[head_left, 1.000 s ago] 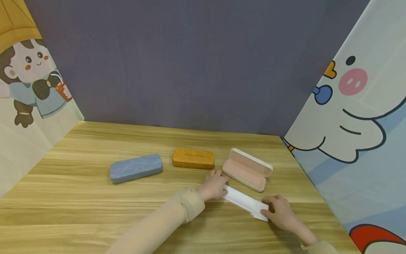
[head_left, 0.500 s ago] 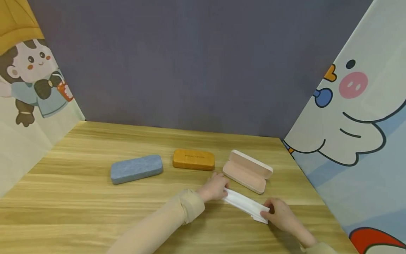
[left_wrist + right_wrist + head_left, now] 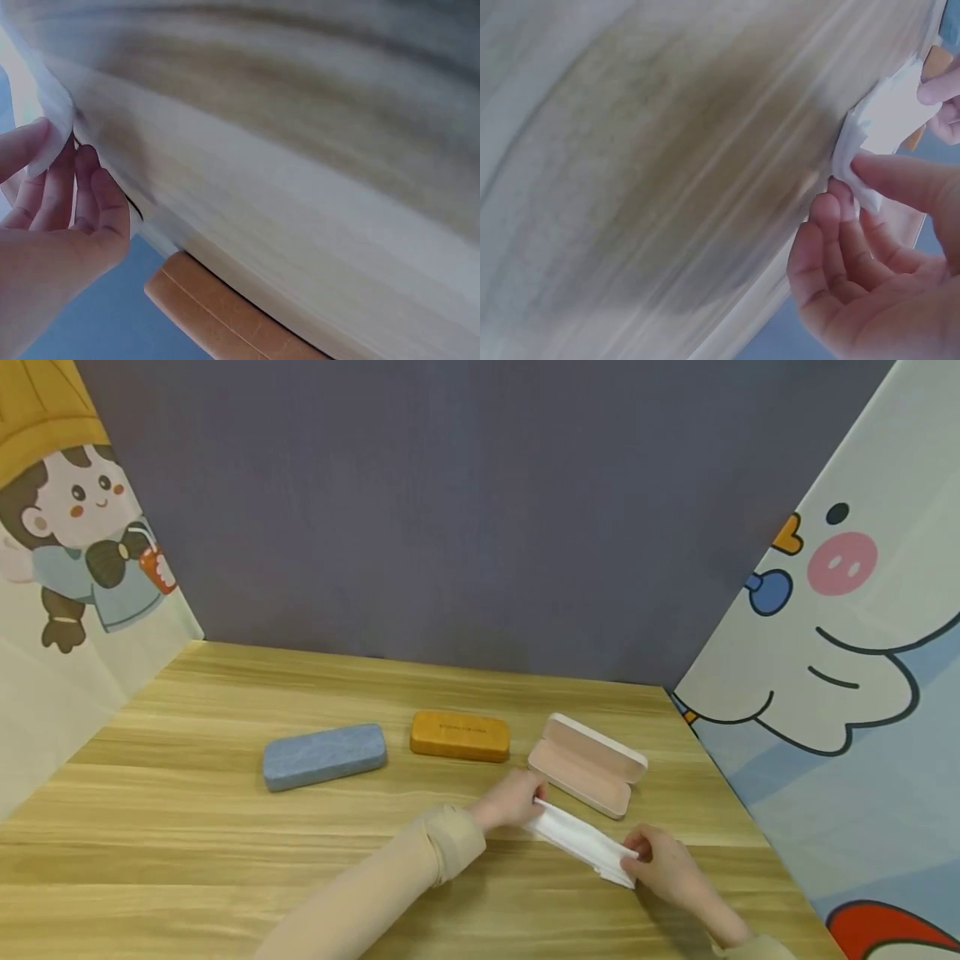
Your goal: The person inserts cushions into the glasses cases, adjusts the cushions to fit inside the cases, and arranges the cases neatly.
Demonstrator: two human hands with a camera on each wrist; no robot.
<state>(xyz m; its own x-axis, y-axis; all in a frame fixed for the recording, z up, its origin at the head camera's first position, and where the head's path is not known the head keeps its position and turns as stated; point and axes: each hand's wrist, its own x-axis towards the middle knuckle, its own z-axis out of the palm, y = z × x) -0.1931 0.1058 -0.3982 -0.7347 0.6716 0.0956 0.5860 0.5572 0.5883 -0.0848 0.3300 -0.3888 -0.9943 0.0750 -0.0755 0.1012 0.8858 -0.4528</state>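
Observation:
A white cloth [image 3: 583,839], folded into a long narrow strip, stretches between my two hands just in front of the open glasses case [image 3: 573,777], which has a pink lining. My left hand [image 3: 513,797] pinches the strip's left end; in the left wrist view its thumb presses the cloth [image 3: 54,124] against the fingers. At the other end, my right hand [image 3: 663,864] holds the cloth between thumb and fingers. The right wrist view shows the folded layers of the cloth [image 3: 889,112] bending at my right thumb.
A closed orange glasses case [image 3: 459,737] lies behind my left hand. Farther left is a closed blue glasses case [image 3: 325,757]. The wooden tabletop [image 3: 187,860] meets a dark grey panel [image 3: 450,527] at the back, with cartoon-printed panels on both sides.
The fingers of my left hand have drawn in around the cloth's end, where they reached out farther before. My right hand stays at its end, and the cases have not moved.

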